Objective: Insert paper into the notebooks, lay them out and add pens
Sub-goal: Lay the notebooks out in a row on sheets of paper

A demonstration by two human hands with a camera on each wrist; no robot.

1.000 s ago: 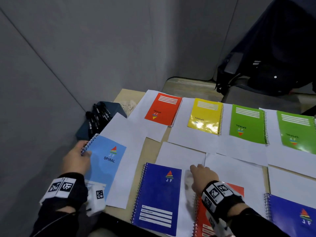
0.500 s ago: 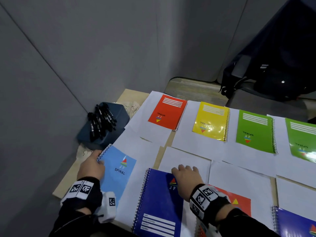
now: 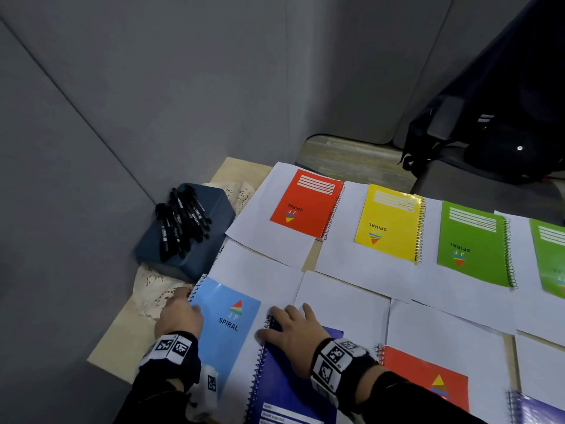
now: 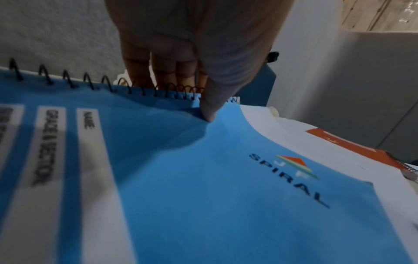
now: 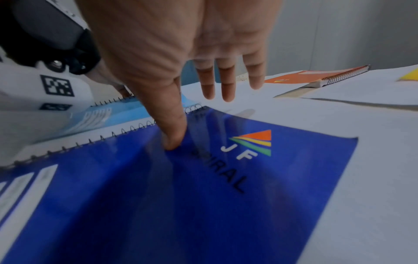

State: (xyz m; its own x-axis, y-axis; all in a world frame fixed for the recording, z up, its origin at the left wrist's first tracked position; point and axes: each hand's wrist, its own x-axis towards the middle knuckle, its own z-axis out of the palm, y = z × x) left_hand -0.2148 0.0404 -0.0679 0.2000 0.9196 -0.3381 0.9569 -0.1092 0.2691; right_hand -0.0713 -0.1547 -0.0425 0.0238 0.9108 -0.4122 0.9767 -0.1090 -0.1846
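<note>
Blue notebook (image 3: 287,381) under right hand (image 3: 295,335)

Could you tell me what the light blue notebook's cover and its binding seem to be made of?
Light blue notebook cover: probably thin glossy plastic or laminated card; it shows sheen and dents under the left hand's thumb. Binding: dark wire coil, likely metal, though coated plastic is possible.
</note>
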